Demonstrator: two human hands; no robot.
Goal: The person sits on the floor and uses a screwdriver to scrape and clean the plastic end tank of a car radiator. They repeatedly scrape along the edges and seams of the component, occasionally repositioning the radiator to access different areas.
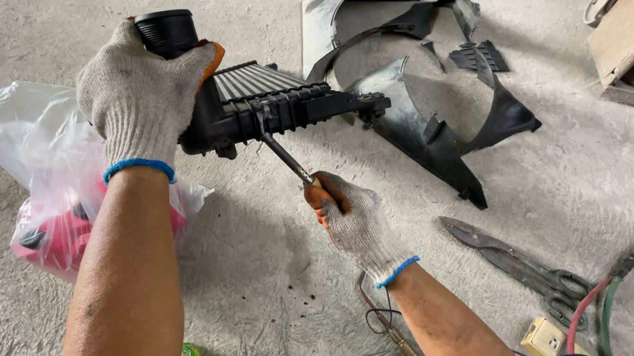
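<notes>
Presently: gloved left hand [138,97] is gripping the black finned plastic-and-metal radiator [269,101] upright on the concrete floor [259,240]; gloved right hand [350,220] is clenching a slim metal screwdriver [286,157], tip touching the radiator's side.

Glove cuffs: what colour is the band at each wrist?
Blue, on both the left hand and right hand; the head view shows it clearly.

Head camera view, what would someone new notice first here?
At centre, two gloved hands work on a black finned car part: the left hand grips its round pipe end while the right hand pushes a screwdriver into its plastic edge. Left of them lies a clear plastic bag with red contents; behind, curved black plastic panels are scattered on the concrete floor.
</notes>
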